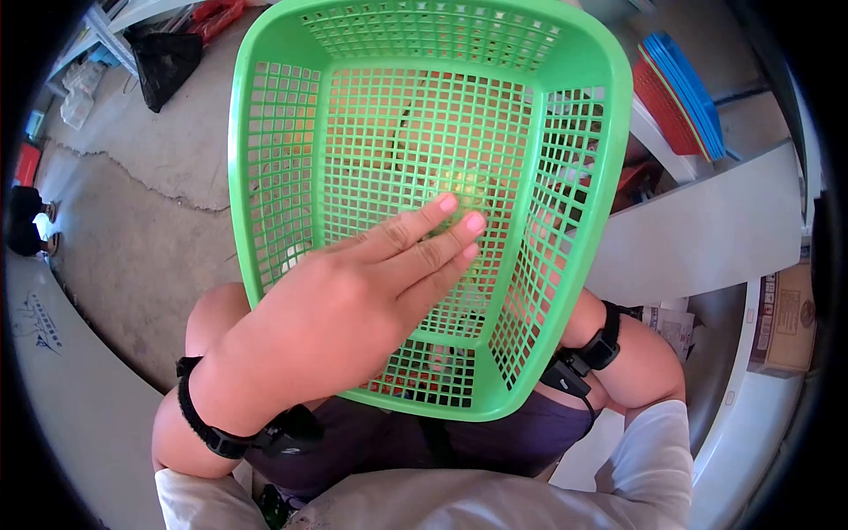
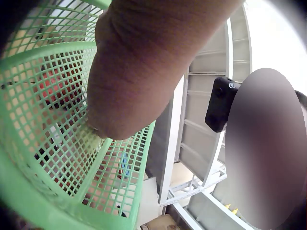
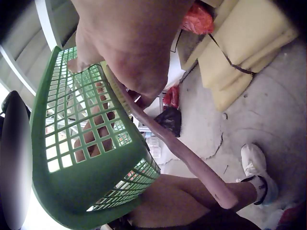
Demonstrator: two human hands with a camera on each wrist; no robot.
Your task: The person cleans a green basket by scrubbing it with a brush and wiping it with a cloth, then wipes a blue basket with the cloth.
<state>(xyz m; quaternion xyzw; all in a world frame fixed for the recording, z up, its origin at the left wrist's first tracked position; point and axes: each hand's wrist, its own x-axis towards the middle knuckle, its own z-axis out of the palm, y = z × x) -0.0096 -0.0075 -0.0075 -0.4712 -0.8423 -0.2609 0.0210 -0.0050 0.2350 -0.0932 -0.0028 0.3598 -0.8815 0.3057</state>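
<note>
A green plastic mesh basket (image 1: pixel 609 177) is tilted over the person's lap, its open side facing up. The left hand (image 1: pixel 353 283) reaches inside, its fingers extended and fingertips right at the mesh of the basket's bottom. Behind that mesh, close under these fingertips, shows a pale yellow patch of bristles. On the basket's outer side, the right hand (image 3: pixel 134 57) grips a brush with a long pinkish handle (image 3: pixel 192 160). Its yellowish head lies along the basket's underside in the right wrist view. From the head, the right hand is mostly hidden behind the mesh.
Stacked blue and red baskets (image 1: pixel 680 97) stand at the upper right, near a cardboard box (image 1: pixel 786 318). A black bag (image 1: pixel 163 66) lies on the concrete floor at the upper left. A white panel (image 1: pixel 53 371) is at the left, a grey one (image 1: pixel 707 221) at the right.
</note>
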